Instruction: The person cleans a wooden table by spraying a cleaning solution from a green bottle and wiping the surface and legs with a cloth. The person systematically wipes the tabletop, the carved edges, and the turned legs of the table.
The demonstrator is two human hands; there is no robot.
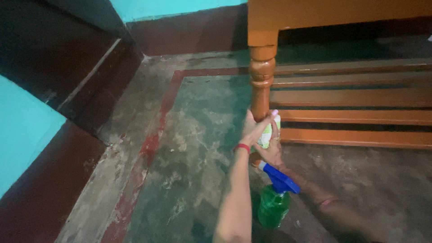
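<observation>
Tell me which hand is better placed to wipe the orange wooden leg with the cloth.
Left, probably. The left hand holds the cloth against the wooden leg; the right hand sits lower, by the spray bottle nozzle.

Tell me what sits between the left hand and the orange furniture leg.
In the head view, a pale cloth lies between the left hand and the turned wooden leg, pressed against its lower part. The right hand is just below it.
</observation>
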